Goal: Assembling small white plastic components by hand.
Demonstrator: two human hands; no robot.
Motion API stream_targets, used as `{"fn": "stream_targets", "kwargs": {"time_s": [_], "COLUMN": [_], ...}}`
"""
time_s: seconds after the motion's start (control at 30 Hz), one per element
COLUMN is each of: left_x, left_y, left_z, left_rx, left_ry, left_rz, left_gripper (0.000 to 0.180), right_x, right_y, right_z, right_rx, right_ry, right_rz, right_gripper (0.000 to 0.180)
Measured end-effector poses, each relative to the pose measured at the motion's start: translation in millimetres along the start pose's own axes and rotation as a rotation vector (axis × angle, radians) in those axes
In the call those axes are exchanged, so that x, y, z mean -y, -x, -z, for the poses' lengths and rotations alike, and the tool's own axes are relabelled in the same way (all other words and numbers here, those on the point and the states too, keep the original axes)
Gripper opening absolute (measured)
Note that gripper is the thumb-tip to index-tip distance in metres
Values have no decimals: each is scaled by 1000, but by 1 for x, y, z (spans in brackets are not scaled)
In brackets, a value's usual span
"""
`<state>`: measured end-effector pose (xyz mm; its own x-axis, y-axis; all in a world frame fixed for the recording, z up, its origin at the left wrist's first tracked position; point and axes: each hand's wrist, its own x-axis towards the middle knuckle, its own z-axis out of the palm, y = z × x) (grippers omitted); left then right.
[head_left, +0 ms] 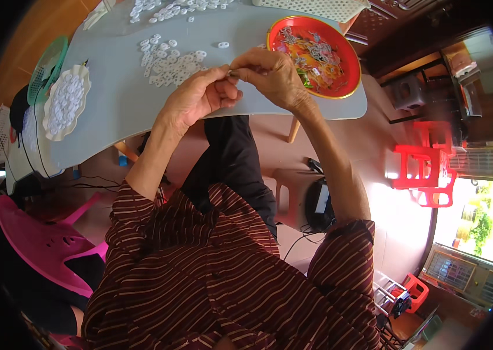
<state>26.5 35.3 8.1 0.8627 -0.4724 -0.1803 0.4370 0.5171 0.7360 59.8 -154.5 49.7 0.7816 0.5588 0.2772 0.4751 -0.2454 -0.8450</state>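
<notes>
Over the near edge of the grey table [112, 111], my two hands meet fingertip to fingertip. My left hand [197, 99] pinches with thumb and forefinger, its other fingers curled. From the right, my right hand [275, 76] pinches at the same spot. What sits between the fingertips is too small to make out. Just beyond my left hand lies a loose pile of small white oval plastic pieces with holes [173, 65]. A round red tray [352, 70] with a gold rim stands beside my right hand, holding many small grey metal pieces.
A scalloped cream dish [85, 76] heaped with white pieces stands at the left, next to a green basket [54, 58]. More white pieces [176, 9] and a cream perforated basket [310, 9] lie at the far side. A pink chair [36, 245] is lower left; red stools [424, 166] stand right.
</notes>
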Motion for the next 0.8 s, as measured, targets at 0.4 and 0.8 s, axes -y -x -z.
{"fn": "stream_targets", "kwargs": {"time_s": [0.4, 0.8], "left_x": [8, 10], "left_y": [-9, -11], "left_z": [-16, -14], "left_rx": [-134, -176], "left_ry": [-32, -31], "left_rz": [-110, -121], "left_gripper": [13, 13], "right_x": [-54, -84], "right_y": [-11, -44], "right_z": [103, 104], "right_rx": [-271, 64], "right_ry": [585, 1179], "right_rz": [53, -16], "right_gripper": [13, 9]}}
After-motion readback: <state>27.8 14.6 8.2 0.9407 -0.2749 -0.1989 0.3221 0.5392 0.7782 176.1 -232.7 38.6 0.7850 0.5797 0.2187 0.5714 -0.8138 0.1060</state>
